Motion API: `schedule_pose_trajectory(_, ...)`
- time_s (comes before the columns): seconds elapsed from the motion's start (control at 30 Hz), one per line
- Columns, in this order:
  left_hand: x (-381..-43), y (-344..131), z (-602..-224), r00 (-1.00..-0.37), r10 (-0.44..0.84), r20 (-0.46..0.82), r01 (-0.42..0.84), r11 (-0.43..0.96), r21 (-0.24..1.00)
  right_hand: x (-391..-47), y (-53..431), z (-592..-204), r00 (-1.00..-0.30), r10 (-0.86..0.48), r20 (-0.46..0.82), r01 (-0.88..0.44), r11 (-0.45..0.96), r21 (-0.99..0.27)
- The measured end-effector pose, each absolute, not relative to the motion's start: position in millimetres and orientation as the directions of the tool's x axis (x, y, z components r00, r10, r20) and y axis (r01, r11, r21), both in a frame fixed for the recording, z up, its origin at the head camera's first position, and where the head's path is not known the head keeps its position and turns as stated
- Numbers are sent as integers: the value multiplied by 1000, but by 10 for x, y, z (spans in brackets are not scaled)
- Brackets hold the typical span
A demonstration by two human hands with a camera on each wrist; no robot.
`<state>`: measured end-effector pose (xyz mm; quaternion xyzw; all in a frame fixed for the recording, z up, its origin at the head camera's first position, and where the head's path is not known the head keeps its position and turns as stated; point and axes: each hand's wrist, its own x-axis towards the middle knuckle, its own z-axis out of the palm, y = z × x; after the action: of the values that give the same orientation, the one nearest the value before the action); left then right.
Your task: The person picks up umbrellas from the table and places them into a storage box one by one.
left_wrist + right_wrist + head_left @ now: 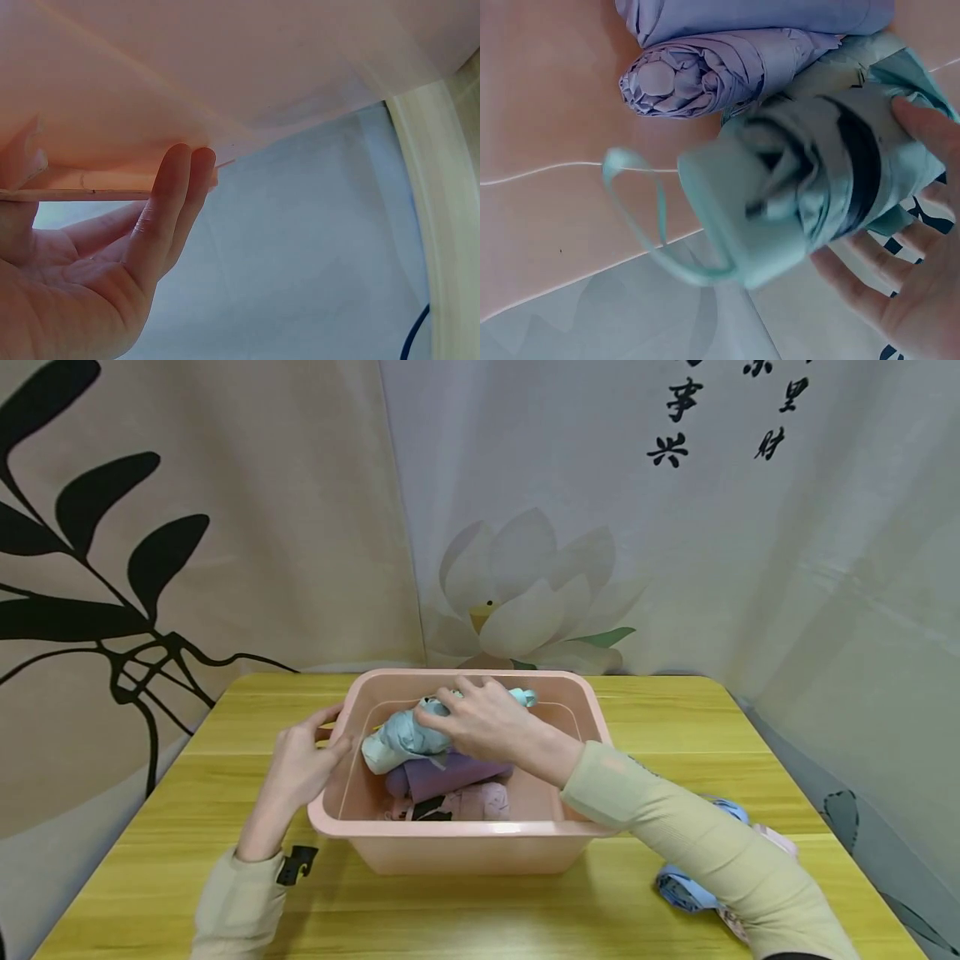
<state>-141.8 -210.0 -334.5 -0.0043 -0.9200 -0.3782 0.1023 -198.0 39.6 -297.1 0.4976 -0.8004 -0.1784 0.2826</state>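
Note:
A pink plastic basin stands on the table. My left hand holds its left rim; in the left wrist view, straight fingers touch the outer wall. Inside the basin, my right hand grips a folded teal umbrella between thumb and fingers. The umbrella's handle points right in the head view, and a loop strap hangs from it in the right wrist view. Beneath the hand lies a pale blue-green bundle. Nearer the front are a purple folded umbrella and a pink patterned bundle.
Blue bundles and a pale pink one lie on the wooden table at right, partly hidden under the right sleeve. A printed curtain hangs behind the table's back edge.

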Motion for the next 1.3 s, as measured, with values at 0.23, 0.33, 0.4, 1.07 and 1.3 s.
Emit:
schedule_pose_trajectory(0.23,-1418,-2105,-3346,-980,-68,189,85,710,699,-1965,378,-2956,-406,-894,192,-709,440,551)
schedule_pose_trajectory(0.33,-1423,-2111,-3347,-980,-71,184,79,713,696,-1961,381,-2956,-415,-891,183,-719,445,535)
schedule_pose_trajectory(0.4,-1426,-2114,-3352,-981,-72,181,76,714,696,-1956,388,-2956,-416,-892,175,-731,443,520)
schedule_pose_trajectory(1.07,-1418,-2127,-3351,-981,-67,181,81,709,700,-1797,680,-2632,-468,-869,160,-815,494,301)
schedule_pose_trajectory(1.3,-1420,-2143,-3365,-980,-62,187,90,702,706,-1714,994,-2502,-534,-831,158,-789,557,259)
